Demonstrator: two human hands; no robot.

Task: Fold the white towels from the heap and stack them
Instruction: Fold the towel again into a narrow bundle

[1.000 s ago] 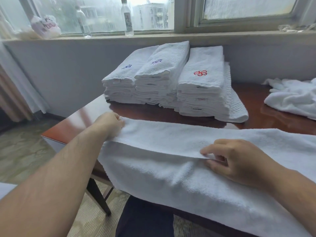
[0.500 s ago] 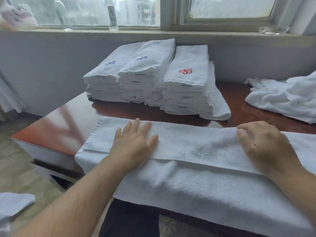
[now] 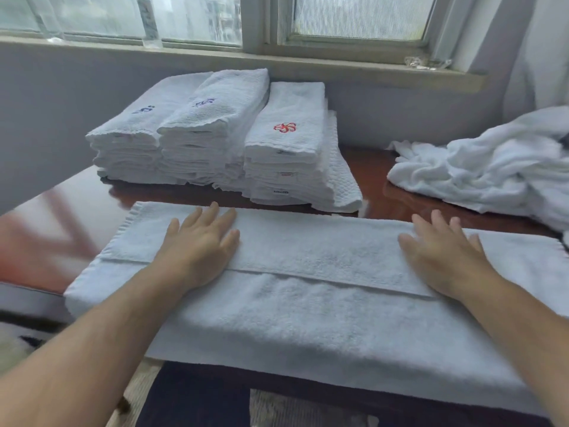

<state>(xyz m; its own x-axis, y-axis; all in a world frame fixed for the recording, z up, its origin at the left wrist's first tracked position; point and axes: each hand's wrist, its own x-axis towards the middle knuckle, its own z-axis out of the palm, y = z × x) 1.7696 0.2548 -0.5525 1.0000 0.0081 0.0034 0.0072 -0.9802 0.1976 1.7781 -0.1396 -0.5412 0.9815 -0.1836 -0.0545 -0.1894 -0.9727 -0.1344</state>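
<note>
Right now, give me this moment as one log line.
step: lengthwise fold being pressed | left hand: flat on towel | right hand: flat on towel | folded stacks: behind towel | heap: back right

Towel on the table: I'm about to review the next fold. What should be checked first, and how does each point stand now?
1. Left hand flat on the towel: ok.
2. Right hand flat on it: ok.
3. First lengthwise fold laid, edge straight: ok.
4. Towel fully on the table: not ok, near part drapes over the front.
5. Folded stacks upright: ok.
6. Heap apart from the towel's right end: cannot tell.
</note>
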